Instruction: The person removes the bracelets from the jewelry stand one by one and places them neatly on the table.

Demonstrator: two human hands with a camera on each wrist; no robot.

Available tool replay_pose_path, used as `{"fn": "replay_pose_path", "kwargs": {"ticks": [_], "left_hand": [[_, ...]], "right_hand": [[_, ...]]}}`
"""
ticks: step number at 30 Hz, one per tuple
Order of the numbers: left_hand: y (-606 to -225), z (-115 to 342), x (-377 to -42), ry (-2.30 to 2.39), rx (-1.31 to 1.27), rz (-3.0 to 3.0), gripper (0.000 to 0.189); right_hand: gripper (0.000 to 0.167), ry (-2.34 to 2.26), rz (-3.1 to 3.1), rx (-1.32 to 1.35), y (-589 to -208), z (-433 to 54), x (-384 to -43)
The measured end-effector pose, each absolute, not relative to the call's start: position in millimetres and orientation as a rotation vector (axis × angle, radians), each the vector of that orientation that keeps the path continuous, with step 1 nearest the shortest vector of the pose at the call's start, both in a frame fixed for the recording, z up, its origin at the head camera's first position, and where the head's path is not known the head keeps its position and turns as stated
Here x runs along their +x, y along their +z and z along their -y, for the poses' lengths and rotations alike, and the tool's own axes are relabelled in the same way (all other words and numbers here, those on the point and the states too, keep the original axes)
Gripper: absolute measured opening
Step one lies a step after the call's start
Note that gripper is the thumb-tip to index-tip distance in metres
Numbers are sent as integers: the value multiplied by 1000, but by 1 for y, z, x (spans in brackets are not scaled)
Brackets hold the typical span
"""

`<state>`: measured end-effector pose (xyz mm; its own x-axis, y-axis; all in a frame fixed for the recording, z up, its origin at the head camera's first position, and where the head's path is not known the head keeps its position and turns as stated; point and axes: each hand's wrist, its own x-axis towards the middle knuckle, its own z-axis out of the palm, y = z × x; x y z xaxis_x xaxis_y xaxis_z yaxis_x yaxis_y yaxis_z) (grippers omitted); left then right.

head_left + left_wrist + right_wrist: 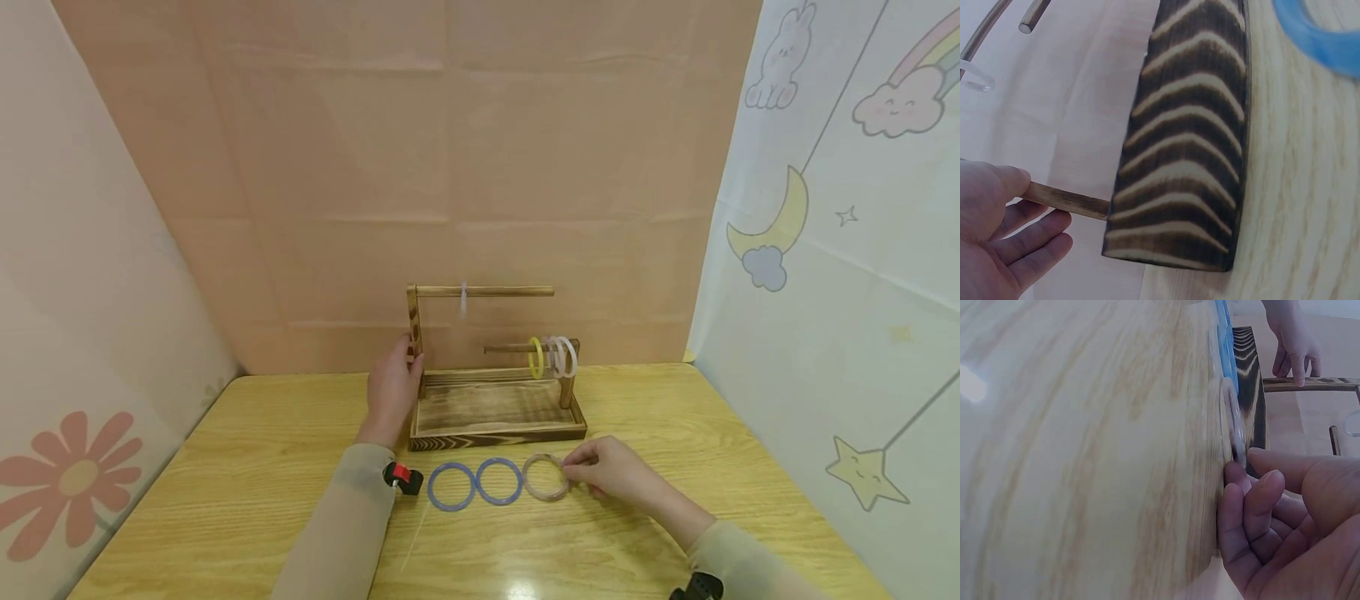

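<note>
My left hand (pixel 392 385) holds the left upright post (pixel 415 321) of a dark-grained wooden bangle stand (pixel 498 440). In the left wrist view, the thumb and fingers of that hand (pixel 1004 231) lie around the post (pixel 1069 201). At the front right, my right hand (pixel 611 468) pinches the right edge of a brownish translucent bangle (pixel 546 497), which lies on the table. The right wrist view shows thumb and forefinger of the hand (pixel 1291 519) at the rim of this bangle (pixel 1233 419). Two blue bangles (pixel 452 507) lie to its left in a row.
A pale bangle (pixel 463 300) hangs on the stand's upper bar (pixel 517 292). On the lower bar (pixel 506 348) hang a yellow bangle (pixel 536 358) and several whitish bangles (pixel 572 358). Behind the table (pixel 480 554) is a tan backdrop (pixel 450 167), with printed sheets at both sides.
</note>
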<state>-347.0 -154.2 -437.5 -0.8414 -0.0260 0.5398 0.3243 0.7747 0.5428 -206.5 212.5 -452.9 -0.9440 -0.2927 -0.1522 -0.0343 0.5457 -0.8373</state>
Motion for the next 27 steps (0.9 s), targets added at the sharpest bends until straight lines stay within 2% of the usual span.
{"fn": "replay_pose_path", "kwargs": {"ticks": [11,27], "left_hand": [[-439,154,-349,-876,-224,2428,41],[-441,154,-348,-900,-231,2403,36]], "right_hand": [[17,-1353,-2520,-291,-451,-212,-205],[29,-1343,-2645,-298,-423,-204,-218]]}}
